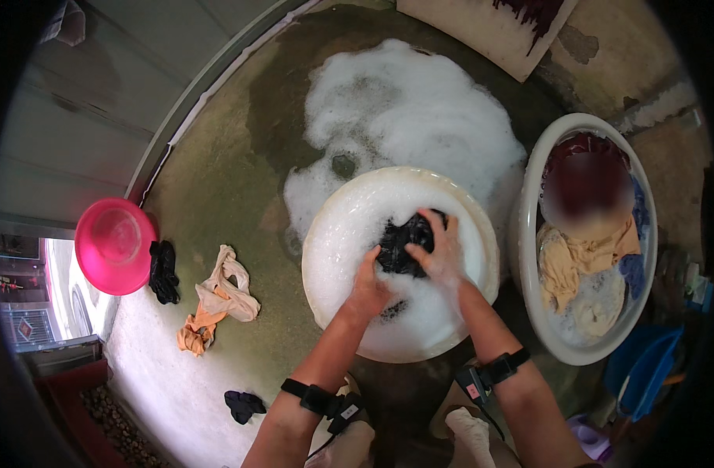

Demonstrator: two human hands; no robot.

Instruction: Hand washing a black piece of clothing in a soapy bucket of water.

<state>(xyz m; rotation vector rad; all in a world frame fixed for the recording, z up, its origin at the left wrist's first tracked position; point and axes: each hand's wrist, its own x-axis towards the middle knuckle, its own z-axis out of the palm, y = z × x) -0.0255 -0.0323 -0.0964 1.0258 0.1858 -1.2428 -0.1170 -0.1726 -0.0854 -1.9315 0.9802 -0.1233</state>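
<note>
A round cream-coloured basin [312,292] full of white suds stands before me on the floor. In it a wet black cloth [405,248] pokes up through the foam. My right hand [441,251] grips the cloth from the right, its thumb and fingers spread over the bunched fabric. At the cloth's lower left edge is my left hand [369,286], thumb against the fabric. Foam and cloth hide most of the left fingers. Another dark patch of fabric [393,310] shows through the suds beside the left wrist.
Foam [415,111] spreads over the wet concrete floor beyond the basin. To the right, a large oval tub [529,292] holds maroon, tan and blue laundry near a blue dustpan [640,374]. Leftward are a pink basin [114,245], black cloth [164,272] and peach garments [225,289].
</note>
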